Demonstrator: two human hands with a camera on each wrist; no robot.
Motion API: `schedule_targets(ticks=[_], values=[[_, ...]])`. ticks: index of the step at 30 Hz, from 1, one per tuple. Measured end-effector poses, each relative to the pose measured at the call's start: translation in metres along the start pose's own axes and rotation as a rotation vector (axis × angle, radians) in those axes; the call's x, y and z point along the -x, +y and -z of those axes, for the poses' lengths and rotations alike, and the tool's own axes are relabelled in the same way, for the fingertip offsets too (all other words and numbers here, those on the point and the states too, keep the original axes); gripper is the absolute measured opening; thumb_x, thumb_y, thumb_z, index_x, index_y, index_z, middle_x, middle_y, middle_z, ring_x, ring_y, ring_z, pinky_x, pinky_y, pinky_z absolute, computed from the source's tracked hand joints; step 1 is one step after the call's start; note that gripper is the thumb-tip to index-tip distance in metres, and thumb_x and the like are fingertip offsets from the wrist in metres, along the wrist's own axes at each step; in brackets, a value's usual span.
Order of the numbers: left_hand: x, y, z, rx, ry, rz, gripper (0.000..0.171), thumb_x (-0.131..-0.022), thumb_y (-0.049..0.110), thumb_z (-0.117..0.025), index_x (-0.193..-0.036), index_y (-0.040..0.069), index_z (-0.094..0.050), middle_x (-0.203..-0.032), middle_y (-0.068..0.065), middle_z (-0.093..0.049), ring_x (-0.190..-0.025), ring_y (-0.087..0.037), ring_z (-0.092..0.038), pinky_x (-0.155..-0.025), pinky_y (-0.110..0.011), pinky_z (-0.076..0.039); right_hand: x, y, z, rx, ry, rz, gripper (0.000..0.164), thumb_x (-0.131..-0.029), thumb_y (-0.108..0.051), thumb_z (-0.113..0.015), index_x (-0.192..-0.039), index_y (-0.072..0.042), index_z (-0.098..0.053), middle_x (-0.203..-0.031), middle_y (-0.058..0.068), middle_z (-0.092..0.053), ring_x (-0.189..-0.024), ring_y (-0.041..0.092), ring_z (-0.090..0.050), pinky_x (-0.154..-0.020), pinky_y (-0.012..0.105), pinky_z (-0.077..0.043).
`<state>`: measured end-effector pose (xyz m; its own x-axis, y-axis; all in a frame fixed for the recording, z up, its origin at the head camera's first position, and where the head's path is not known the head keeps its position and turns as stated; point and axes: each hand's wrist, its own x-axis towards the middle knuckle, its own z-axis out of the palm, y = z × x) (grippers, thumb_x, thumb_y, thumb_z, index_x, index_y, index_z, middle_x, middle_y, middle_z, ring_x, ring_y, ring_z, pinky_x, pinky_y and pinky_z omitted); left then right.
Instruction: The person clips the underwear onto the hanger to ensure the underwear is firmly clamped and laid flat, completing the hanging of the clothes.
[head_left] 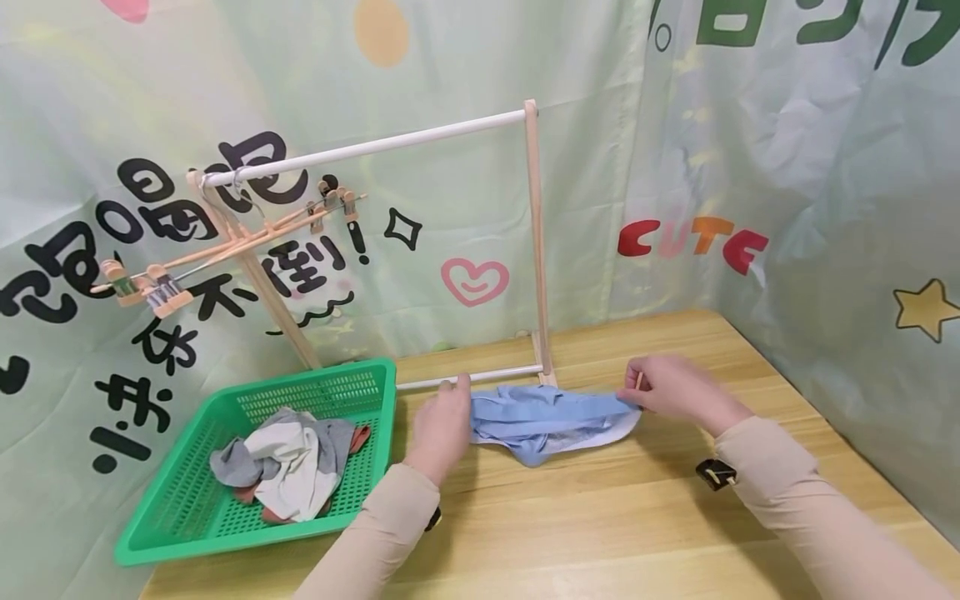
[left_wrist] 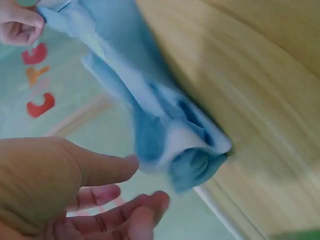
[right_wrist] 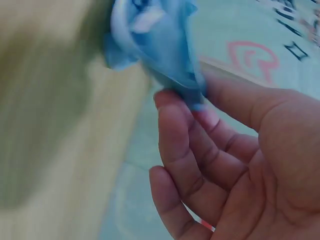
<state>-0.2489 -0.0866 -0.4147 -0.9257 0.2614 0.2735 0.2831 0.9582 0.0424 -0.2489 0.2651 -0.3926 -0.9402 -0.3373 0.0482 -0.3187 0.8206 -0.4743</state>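
Note:
A small light-blue cloth garment (head_left: 551, 417), with a flat band and a paler edge, stretches between both hands low over the wooden table. Its right end is pinched between the thumb and fingertips of my right hand (head_left: 671, 392), also seen close up in the right wrist view, where the garment (right_wrist: 155, 45) hangs from the grip. My left hand (head_left: 441, 427) is at the garment's left end. In the left wrist view, that hand's thumb and fingers (left_wrist: 102, 167) are parted, with the thumb tip right beside the rolled end of the garment (left_wrist: 185, 160).
A green plastic basket (head_left: 392, 417) with grey, white and rust-coloured cloths (head_left: 300, 467) stands left on the table (head_left: 562, 533). Behind stands a wooden rack with a white rail (head_left: 382, 143). A clip hanger (head_left: 247, 242) with several pegs hangs from it, above the basket. Printed curtains enclose the table.

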Motion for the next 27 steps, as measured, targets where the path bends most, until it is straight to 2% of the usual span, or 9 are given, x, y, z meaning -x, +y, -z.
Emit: schedule_targets(ticks=[3, 7, 9, 11, 14, 17, 21, 25, 27], values=[[0.001, 0.005, -0.005, -0.003, -0.024, -0.053, 0.035, -0.087, -0.003, -0.078, -0.119, 0.003, -0.065, -0.098, -0.018, -0.074, -0.07, -0.033, -0.071, -0.055, -0.043, -0.057, -0.001, 0.003, -0.01, 0.026, -0.007, -0.01, 0.024, -0.095, -0.029, -0.081, -0.088, -0.014, -0.064, -0.075, -0.005, -0.064, -0.067, 0.011, -0.055, -0.064, 0.029, -0.044], [0.008, 0.009, -0.006, 0.028, -0.114, -0.17, 0.018, -0.085, -0.001, -0.079, -0.099, 0.007, -0.071, -0.093, -0.011, -0.075, -0.079, -0.03, -0.074, -0.06, -0.043, -0.059, 0.003, 0.002, -0.014, 0.03, -0.055, -0.004, 0.026, -0.088, -0.025, -0.088, -0.09, -0.014, -0.064, -0.082, -0.004, -0.068, -0.074, 0.012, -0.059, -0.069, 0.033, -0.048], [0.011, 0.01, -0.008, 0.024, -0.142, -0.208, 0.016, -0.085, 0.001, -0.079, -0.097, 0.008, -0.071, -0.096, -0.009, -0.074, -0.083, -0.029, -0.074, -0.062, -0.043, -0.06, 0.005, 0.003, -0.016, 0.058, -0.082, 0.022, 0.03, -0.082, -0.021, -0.092, -0.091, -0.015, -0.065, -0.085, -0.003, -0.068, -0.077, 0.013, -0.06, -0.071, 0.035, -0.05], [0.013, 0.009, -0.011, 0.006, -0.156, -0.221, 0.017, -0.087, 0.003, -0.078, -0.101, 0.01, -0.071, -0.101, -0.009, -0.074, -0.087, -0.03, -0.075, -0.064, -0.044, -0.061, 0.007, 0.002, -0.018, 0.081, -0.114, 0.044, 0.034, -0.076, -0.016, -0.095, -0.093, -0.016, -0.066, -0.087, -0.003, -0.067, -0.079, 0.014, -0.059, -0.073, 0.036, -0.05], [0.017, 0.009, -0.013, -0.034, -0.172, -0.221, 0.02, -0.089, 0.007, -0.078, -0.107, 0.011, -0.07, -0.105, -0.011, -0.074, -0.089, -0.032, -0.074, -0.064, -0.046, -0.061, 0.008, 0.001, -0.025, 0.126, -0.141, 0.074, 0.042, -0.068, -0.011, -0.096, -0.097, -0.017, -0.066, -0.089, -0.002, -0.065, -0.08, 0.015, -0.057, -0.071, 0.036, -0.049], [0.02, 0.008, -0.014, -0.059, -0.193, -0.204, 0.024, -0.091, 0.008, -0.078, -0.113, 0.01, -0.068, -0.104, -0.013, -0.074, -0.091, -0.033, -0.072, -0.064, -0.046, -0.06, 0.009, -0.002, -0.032, 0.141, -0.151, 0.072, 0.047, -0.067, -0.006, -0.095, -0.102, -0.016, -0.066, -0.091, -0.003, -0.063, -0.081, 0.016, -0.055, -0.071, 0.036, -0.049], [0.023, 0.007, -0.014, -0.07, -0.195, -0.165, 0.032, -0.09, 0.008, -0.077, -0.12, 0.008, -0.066, -0.106, -0.016, -0.073, -0.095, -0.034, -0.072, -0.065, -0.046, -0.06, 0.01, -0.003, -0.038, 0.17, -0.165, 0.062, 0.038, -0.073, -0.008, -0.094, -0.098, -0.015, -0.067, -0.087, -0.003, -0.061, -0.079, 0.017, -0.053, -0.07, 0.036, -0.047], [0.023, 0.006, -0.015, -0.09, -0.232, -0.104, 0.037, -0.092, 0.009, -0.076, -0.128, 0.008, -0.066, -0.121, -0.02, -0.072, -0.108, -0.036, -0.07, -0.074, -0.05, -0.062, 0.012, 0.0, -0.037, 0.177, -0.194, 0.055, 0.027, -0.08, -0.011, -0.089, -0.085, -0.016, -0.063, -0.078, -0.004, -0.053, -0.074, 0.016, -0.048, -0.066, 0.032, -0.04], [0.024, 0.005, -0.016, -0.107, -0.26, -0.071, 0.035, -0.094, 0.01, -0.075, -0.129, 0.007, -0.068, -0.125, -0.02, -0.071, -0.112, -0.036, -0.068, -0.079, -0.051, -0.062, 0.014, 0.002, -0.033, 0.153, -0.201, 0.055, 0.024, -0.083, -0.011, -0.085, -0.084, -0.016, -0.062, -0.076, -0.003, -0.05, -0.073, 0.015, -0.047, -0.066, 0.031, -0.037]])
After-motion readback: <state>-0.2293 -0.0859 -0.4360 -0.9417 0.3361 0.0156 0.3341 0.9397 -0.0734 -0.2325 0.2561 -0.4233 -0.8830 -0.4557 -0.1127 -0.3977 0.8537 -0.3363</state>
